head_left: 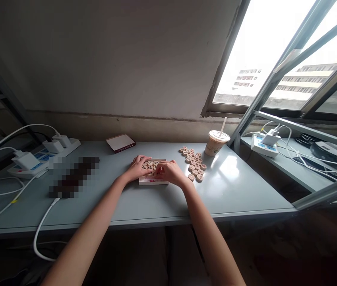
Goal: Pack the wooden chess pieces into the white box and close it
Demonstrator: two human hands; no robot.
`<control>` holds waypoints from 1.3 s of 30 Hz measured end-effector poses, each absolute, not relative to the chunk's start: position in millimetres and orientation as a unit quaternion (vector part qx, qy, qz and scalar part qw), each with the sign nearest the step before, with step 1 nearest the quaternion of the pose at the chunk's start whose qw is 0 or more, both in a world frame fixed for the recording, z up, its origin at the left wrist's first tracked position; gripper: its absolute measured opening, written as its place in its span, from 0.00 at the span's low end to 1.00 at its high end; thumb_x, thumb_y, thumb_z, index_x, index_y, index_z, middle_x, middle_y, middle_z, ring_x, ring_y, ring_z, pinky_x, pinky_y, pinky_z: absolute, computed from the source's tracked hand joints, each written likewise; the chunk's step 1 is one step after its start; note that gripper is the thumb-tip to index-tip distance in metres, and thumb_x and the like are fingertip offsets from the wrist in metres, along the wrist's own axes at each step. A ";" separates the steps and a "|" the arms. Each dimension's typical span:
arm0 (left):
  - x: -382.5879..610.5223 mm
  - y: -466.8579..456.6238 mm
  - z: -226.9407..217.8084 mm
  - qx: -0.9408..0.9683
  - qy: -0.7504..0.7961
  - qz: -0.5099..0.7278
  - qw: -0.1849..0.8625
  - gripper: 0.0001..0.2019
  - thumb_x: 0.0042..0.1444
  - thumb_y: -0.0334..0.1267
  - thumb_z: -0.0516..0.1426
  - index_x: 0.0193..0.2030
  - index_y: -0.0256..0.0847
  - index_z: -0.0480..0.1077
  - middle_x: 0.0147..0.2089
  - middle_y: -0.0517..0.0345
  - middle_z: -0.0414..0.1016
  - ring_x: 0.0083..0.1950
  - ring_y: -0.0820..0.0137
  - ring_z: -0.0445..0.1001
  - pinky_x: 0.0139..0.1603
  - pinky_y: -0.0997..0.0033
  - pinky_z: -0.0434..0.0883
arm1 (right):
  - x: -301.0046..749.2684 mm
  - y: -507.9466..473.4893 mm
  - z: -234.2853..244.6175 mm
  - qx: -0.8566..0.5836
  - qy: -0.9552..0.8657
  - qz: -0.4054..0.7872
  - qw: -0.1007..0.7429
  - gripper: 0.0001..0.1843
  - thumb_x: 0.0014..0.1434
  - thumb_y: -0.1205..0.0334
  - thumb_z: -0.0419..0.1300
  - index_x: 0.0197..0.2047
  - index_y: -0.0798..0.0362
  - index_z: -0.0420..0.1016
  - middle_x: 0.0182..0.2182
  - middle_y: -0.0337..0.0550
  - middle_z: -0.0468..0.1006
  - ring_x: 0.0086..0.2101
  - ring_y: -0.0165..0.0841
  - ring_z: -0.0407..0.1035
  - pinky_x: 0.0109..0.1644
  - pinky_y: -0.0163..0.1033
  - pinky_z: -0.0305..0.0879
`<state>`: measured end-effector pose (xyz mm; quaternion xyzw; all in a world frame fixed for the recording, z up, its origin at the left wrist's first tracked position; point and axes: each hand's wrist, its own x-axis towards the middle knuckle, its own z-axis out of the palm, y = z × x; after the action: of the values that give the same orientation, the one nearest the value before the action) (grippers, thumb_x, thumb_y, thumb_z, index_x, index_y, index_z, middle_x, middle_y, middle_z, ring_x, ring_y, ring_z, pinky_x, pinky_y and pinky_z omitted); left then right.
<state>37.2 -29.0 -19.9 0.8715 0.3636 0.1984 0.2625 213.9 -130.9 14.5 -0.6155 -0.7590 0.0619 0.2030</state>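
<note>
Both hands meet over the box. The left hand lies with fingers spread on the box's pieces, seemingly steadying them. The right hand curls its fingertips onto them; I cannot tell if it pinches one. Loose pieces lie just right of the box, handy to that hand. A cup stands beyond, right of the box, clear of the work.

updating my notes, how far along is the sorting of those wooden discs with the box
Done: some discs already sit in the small box. In hand: the left hand and right hand both rest on it, touching those discs. Left: a group of loose discs lies on the table to its right, outside the box.
</note>
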 end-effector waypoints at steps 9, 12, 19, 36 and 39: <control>41.7 -42.1 -7.5 0.881 0.363 0.217 0.211 0.27 0.56 0.48 0.54 0.63 0.53 0.57 0.65 0.54 0.48 0.65 0.58 0.53 0.65 0.56 0.55 | 228.7 -132.9 22.4 -0.653 -0.721 0.012 0.231 0.11 0.62 0.59 0.53 0.38 0.45 0.78 0.40 0.40 0.78 0.41 0.33 0.68 0.49 0.41 0.50; 43.2 -54.3 2.5 0.912 0.322 0.213 0.138 0.26 0.57 0.46 0.53 0.63 0.56 0.57 0.68 0.57 0.47 0.66 0.56 0.51 0.65 0.52 0.53 | 248.5 -129.3 11.5 -0.748 -0.618 -0.093 0.223 0.17 0.63 0.65 0.48 0.51 0.49 0.73 0.53 0.48 0.72 0.53 0.40 0.61 0.56 0.49 0.47; 46.6 -65.7 10.5 0.941 0.281 0.187 0.018 0.17 0.61 0.41 0.50 0.56 0.51 0.69 0.68 0.58 0.53 0.67 0.57 0.52 0.64 0.52 0.55 | 259.8 -127.3 -4.7 -0.853 -0.510 -0.089 0.069 0.26 0.54 0.76 0.48 0.56 0.63 0.68 0.60 0.64 0.62 0.61 0.52 0.51 0.62 0.65 0.33; 43.8 -62.9 9.1 0.946 0.280 0.142 0.078 0.26 0.60 0.54 0.48 0.64 0.54 0.57 0.69 0.57 0.52 0.68 0.59 0.52 0.64 0.54 0.54 | 256.5 -139.1 20.6 -0.755 -0.601 -0.023 0.261 0.10 0.61 0.58 0.54 0.38 0.49 0.76 0.40 0.44 0.76 0.43 0.38 0.66 0.49 0.43 0.54; 44.1 -57.7 -1.4 0.922 0.343 0.143 0.110 0.33 0.60 0.58 0.45 0.69 0.48 0.46 0.70 0.51 0.48 0.69 0.57 0.48 0.65 0.52 0.50 | 251.7 -142.8 28.2 -0.652 -0.698 0.074 0.287 0.10 0.58 0.51 0.58 0.40 0.43 0.76 0.41 0.39 0.74 0.45 0.35 0.65 0.48 0.40 0.54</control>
<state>44.1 -57.7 -1.4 0.9220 0.3427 0.1427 0.1102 251.7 -142.8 28.2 -0.6516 -0.6980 0.0743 0.2875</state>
